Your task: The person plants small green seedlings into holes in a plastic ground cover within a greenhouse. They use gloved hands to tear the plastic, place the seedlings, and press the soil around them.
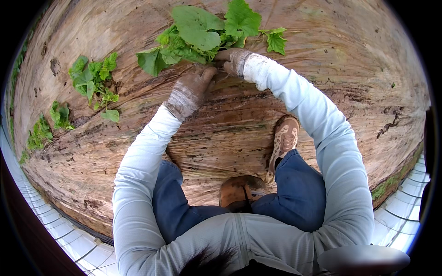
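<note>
Both my hands wear soiled work gloves and meet at the base of a leafy green plant (197, 27) with broad, lobed leaves. My left hand (195, 84) is low at the plant's near side, its thumb raised towards the stems. Just to its right, my right hand (232, 61) reaches in from the right with its fingers bent under the leaves. The fingertips of both hands are partly hidden by foliage and by each other, so whether they grip a stem cannot be told. A thin shoot with a small leaf (276, 40) extends to the right.
Wrinkled, muddy plastic sheeting (221, 127) covers the ground. Smaller green plants (91, 77) stand in a row to the left, running down to more leaves (39, 132). My patterned shoe (285, 136) rests on the sheeting, and an orange-brown object (233, 193) lies between my legs.
</note>
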A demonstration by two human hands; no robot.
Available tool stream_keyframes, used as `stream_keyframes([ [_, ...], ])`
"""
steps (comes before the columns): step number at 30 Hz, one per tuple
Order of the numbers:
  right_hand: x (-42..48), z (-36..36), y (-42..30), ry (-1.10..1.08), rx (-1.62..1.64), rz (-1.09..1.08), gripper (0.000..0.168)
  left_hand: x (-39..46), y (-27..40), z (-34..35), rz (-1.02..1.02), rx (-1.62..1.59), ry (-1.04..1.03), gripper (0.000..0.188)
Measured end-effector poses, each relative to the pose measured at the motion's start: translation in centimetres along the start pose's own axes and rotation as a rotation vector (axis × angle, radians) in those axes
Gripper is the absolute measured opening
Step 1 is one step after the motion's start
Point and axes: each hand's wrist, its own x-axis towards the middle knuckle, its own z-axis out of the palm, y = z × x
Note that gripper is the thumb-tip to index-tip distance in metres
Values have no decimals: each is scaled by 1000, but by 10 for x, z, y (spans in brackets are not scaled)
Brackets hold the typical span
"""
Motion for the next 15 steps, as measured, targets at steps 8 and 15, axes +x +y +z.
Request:
stream_keyframes([
  [8,-8,-23,-41,-35,-399,238,33,1,-4,6,-71,139,-311,26],
  [15,5,-19,7,-185,-696,162,35,4,16,-13,-181,-53,-322,21],
])
